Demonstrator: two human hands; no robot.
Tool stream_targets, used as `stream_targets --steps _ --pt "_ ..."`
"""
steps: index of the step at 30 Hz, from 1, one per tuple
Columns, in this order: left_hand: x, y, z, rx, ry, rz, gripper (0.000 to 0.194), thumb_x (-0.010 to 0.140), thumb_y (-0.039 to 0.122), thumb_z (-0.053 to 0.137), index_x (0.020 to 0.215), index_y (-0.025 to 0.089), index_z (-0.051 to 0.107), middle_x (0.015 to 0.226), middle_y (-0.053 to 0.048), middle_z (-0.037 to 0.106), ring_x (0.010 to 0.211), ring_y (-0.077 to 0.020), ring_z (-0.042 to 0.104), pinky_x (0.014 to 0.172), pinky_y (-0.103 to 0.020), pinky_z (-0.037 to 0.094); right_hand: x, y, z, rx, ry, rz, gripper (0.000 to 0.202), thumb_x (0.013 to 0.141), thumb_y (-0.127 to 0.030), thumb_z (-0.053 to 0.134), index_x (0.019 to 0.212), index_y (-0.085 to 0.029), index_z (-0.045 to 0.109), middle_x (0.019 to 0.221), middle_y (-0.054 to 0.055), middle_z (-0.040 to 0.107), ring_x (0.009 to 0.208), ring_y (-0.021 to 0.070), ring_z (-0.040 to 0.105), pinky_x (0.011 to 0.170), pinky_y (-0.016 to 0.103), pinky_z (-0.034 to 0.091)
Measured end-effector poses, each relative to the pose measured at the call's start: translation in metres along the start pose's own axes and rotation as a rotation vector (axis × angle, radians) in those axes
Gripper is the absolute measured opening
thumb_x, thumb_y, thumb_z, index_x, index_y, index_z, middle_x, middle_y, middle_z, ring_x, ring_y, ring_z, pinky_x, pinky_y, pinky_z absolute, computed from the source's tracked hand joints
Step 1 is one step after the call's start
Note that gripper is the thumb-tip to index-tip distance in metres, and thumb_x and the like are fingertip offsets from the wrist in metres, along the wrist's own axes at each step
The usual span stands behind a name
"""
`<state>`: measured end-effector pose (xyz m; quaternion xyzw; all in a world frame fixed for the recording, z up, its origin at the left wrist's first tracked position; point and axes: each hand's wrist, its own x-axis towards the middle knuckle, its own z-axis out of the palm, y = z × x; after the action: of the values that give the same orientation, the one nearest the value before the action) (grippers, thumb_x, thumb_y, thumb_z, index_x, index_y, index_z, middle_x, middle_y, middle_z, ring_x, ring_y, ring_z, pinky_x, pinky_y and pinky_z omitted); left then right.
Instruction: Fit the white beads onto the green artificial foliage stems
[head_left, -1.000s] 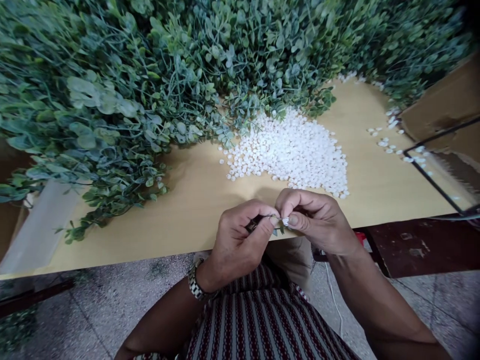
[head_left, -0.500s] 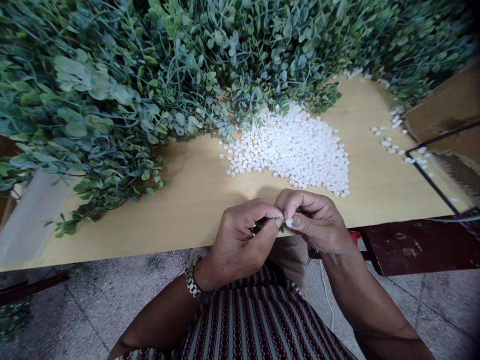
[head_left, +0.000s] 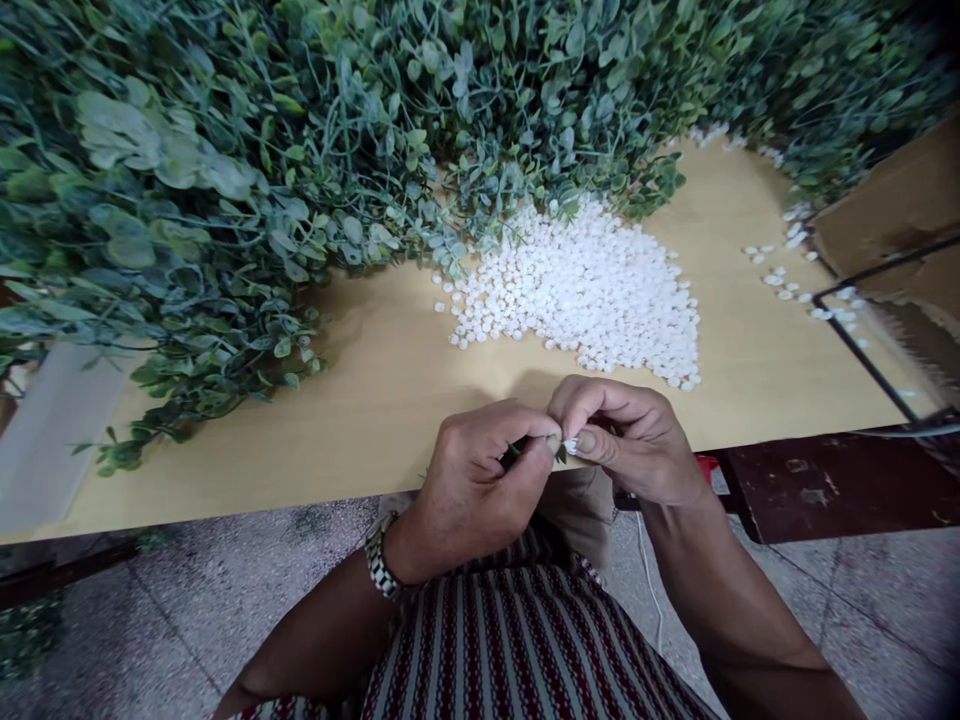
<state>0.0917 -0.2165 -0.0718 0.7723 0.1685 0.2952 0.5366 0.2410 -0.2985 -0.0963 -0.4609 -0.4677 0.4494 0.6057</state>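
Note:
Thumb and forefinger of my left hand (head_left: 491, 480) are pinched on a small green leafy sprig (head_left: 561, 454), most of it hidden by the fingers. Against its tip, my right hand (head_left: 630, 435) pinches a small white bead-like piece (head_left: 571, 446). The two hands meet just above the table's near edge, fingertips nearly touching. Beyond them lies a spread pile of small white pieces (head_left: 592, 290) of the same look. Whether the white piece is seated on the sprig is too small to tell.
Artificial green foliage (head_left: 360, 130) is heaped along the back and left of the pale wooden table (head_left: 360, 400). Loose white pieces lie at the right, beside a black metal frame (head_left: 862, 355) and a cardboard box (head_left: 892, 200). A translucent sheet (head_left: 60, 430) lies at the left.
The fingertips have drawn slightly closer together, with the white piece nearer the left fingers. Less of the sprig's stem shows between them. The whole view has shifted a little.

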Motion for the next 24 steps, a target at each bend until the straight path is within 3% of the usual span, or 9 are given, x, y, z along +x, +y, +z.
stream_targets --steps 15,24 --pt "0.0001 -0.0013 0.0059 -0.009 0.093 -0.029 0.013 0.078 0.007 0.054 0.070 0.015 0.061 0.059 0.002 0.059 0.051 -0.0067 0.049 0.049 -0.019 0.040 -0.0032 0.0029 0.0058 -0.115 0.117 -0.076 0.002 0.080 -0.018 0.062 0.078 -0.019 0.062 0.068 0.000 0.054 0.065 0.0128 0.051 0.058 0.027 0.039" --pt "-0.0004 0.0024 0.0074 -0.178 0.083 -0.145 0.012 0.078 0.009 0.058 0.072 0.016 0.064 0.055 0.003 0.058 0.043 -0.0056 0.046 0.040 -0.017 0.037 -0.0026 0.0041 0.0026 -0.038 0.085 -0.070 0.004 0.082 -0.019 0.060 0.078 -0.018 0.060 0.068 0.001 0.053 0.065 0.0124 0.050 0.058 0.027 0.038"
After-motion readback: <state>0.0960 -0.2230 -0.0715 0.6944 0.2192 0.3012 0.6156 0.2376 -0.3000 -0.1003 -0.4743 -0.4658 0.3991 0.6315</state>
